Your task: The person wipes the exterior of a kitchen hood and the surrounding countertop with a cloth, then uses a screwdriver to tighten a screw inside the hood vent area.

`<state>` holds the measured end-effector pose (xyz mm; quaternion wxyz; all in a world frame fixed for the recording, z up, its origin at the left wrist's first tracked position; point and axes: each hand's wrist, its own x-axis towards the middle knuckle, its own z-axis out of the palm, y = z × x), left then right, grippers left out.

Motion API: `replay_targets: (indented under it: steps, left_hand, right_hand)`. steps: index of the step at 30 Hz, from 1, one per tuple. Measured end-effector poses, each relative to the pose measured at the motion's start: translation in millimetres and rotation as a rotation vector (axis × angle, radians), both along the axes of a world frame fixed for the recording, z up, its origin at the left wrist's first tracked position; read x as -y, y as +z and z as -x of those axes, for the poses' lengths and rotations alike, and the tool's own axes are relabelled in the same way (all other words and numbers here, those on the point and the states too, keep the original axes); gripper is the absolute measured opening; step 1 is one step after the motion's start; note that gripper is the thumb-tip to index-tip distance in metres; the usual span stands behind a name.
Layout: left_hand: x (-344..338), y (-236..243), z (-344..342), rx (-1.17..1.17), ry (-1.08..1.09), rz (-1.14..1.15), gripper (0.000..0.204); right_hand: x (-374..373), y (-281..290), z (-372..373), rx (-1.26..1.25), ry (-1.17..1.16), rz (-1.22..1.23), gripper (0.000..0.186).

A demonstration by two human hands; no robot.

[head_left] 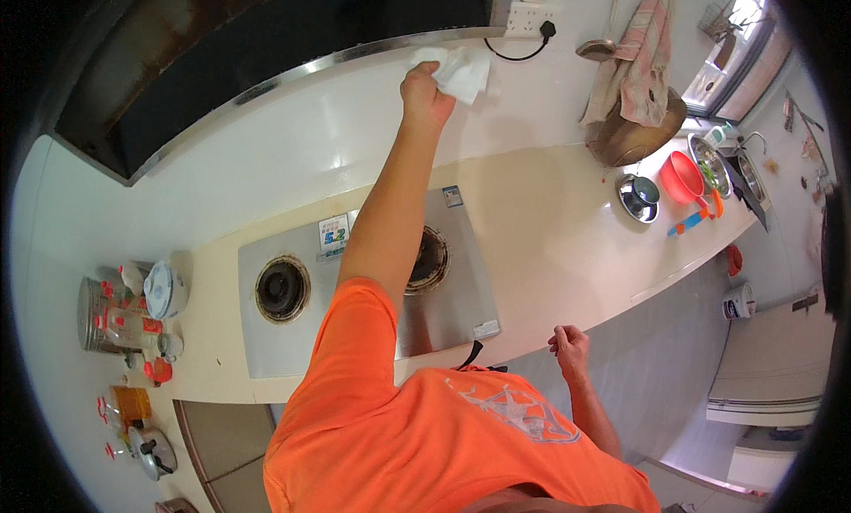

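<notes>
My left hand (425, 89) reaches up and across the hob, shut on a white cloth (463, 70). The cloth is pressed against the white wall just under the steel edge of the range hood (355, 56). My forearm crosses over the steel gas hob (461, 291), between its left burner (282, 289) and its right burner (432, 258). My right hand (568, 343) hangs low by the front edge of the counter (567, 247), with its fingers curled and nothing in it.
A wall socket (529, 18) with a black plug sits right of the cloth. A ladle (598, 47), a hanging towel (643, 61) and a brown wok (634, 136) are at the right, then a red cup (683, 178) and a sink (709, 163). Jars and a kettle (151, 451) crowd the left.
</notes>
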<state>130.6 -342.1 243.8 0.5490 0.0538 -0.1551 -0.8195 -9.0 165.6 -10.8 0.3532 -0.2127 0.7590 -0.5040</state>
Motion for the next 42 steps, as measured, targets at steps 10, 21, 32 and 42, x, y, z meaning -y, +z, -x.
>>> replay_targets:
  steps: [10,21,32,42]
  left_hand:
    - [59,12,-26,-0.173,0.046,-0.039,0.03]
    - [59,19,-262,0.338,0.694,0.03,0.032]
    - [-16,61,-421,0.628,1.327,0.107,0.03]
    - [-134,56,-337,0.949,0.961,0.265,0.04]
  right_hand:
    - [-17,-14,-7,0.032,-0.067,0.012,0.022]
    - [55,3,-37,-0.017,0.168,0.014,0.023]
    - [81,-19,-76,-0.011,0.298,0.037,0.024]
    - [154,96,-124,0.024,0.455,0.277,0.023]
